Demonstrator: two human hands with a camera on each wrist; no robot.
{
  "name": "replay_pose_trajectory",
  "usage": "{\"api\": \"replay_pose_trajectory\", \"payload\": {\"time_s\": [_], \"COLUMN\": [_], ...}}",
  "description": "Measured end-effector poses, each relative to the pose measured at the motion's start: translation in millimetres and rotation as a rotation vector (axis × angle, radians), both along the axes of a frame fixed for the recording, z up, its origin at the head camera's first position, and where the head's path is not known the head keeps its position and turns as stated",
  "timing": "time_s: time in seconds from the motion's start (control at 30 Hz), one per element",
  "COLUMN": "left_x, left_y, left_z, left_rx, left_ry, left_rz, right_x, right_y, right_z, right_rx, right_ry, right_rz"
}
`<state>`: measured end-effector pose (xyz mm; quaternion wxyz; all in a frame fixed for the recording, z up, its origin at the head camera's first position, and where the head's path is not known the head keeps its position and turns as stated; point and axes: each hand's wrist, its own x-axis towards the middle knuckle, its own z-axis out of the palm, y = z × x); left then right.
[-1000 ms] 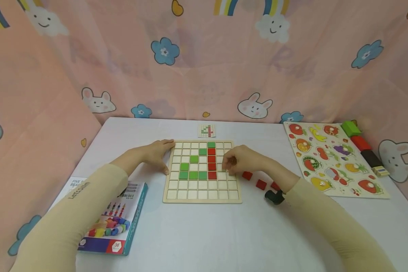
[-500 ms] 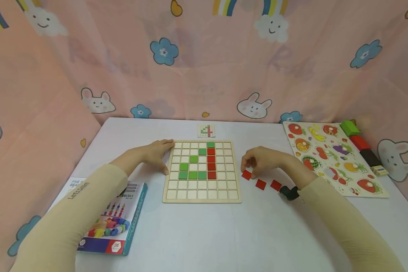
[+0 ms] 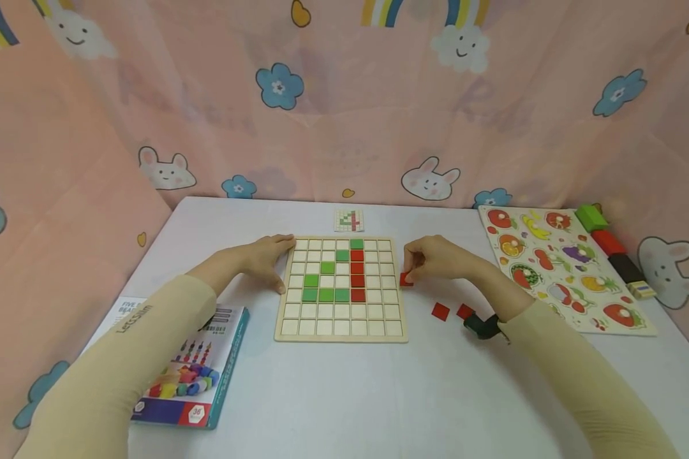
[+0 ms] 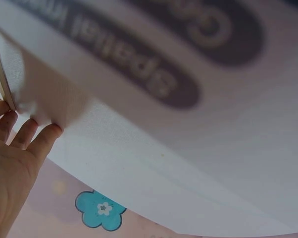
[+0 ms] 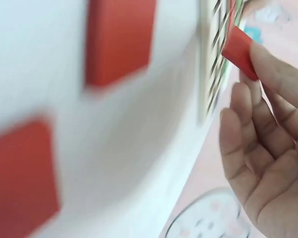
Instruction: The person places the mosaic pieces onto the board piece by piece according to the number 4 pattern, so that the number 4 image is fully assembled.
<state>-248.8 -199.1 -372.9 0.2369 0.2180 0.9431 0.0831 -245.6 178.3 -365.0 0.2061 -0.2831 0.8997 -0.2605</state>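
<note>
A red square tile (image 3: 406, 279) is pinched between thumb and fingers of my right hand (image 3: 433, 258), just off the right edge of the wooden grid board (image 3: 341, 337). The right wrist view shows the same red tile (image 5: 239, 52) held up from the table, its other fingers loosely bent. On the board, a column of red tiles (image 3: 357, 268) and several green tiles (image 3: 326, 295) form a figure 4. My left hand (image 3: 262, 261) rests with spread fingers at the board's left edge; in the left wrist view its fingertips (image 4: 52, 130) touch the tabletop beside the frame.
Two loose red tiles (image 3: 440, 311) lie right of the board, one near a black wrist-worn piece (image 3: 483, 327). A small pattern card (image 3: 349, 221) lies behind the board. A boxed toy set (image 3: 218, 376) sits front left, a fruit puzzle board (image 3: 563, 274) and coloured blocks (image 3: 608, 242) at right.
My right hand moved right from over the board to the loose tiles, picked up the nearest red one and now brings it toward the board's right edge. The left hand stays put.
</note>
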Motion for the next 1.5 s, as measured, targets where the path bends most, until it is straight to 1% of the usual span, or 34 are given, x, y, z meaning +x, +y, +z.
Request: {"api": "replay_pose_trajectory", "payload": {"time_s": [0.13, 0.33, 0.47, 0.63, 0.77, 1.1, 1.2, 1.33, 1.5], "left_x": [-0.2, 0.3, 0.2, -0.2, -0.3, 0.2, 0.4, -0.5, -1.4], "left_y": [-0.4, -1.9, -1.9, -0.2, -0.2, -0.7, -1.1, -1.1, -1.1], "left_z": [-0.6, -0.5, -0.5, -0.2, 0.3, -0.2, -1.1, -2.6, -1.9], "left_rx": [0.0, 0.001, -0.001, 0.001, 0.0, -0.002, -0.002, -0.005, -0.013], "left_ry": [-0.001, -0.006, -0.009, -0.012, -0.007, -0.006, -0.003, 0.007, 0.003], "left_rz": [0.005, 0.013, 0.018, 0.021, 0.012, 0.016, 0.012, 0.003, 0.006], "right_x": [10.3, 28.8, 37.8, 42.9, 42.9, 43.0, 42.5, 38.1, 29.6], "right_y": [-25, -61, -75, -82, -81, -79, -74, -54, -12], "right_z": [0.6, -9.8, -14.3, -14.4, -14.6, -15.1, -15.0, -14.9, -14.0], "right_rx": [-0.075, -0.118, -0.13, -0.117, -0.106, -0.075, -0.058, -0.023, 0.027], "right_ry": [0.003, 0.002, 0.027, 0.022, 0.038, 0.061, 0.075, 0.069, 0.006], "right_rz": [0.008, 0.085, 0.118, 0.117, 0.115, 0.118, 0.117, 0.112, 0.1]}}
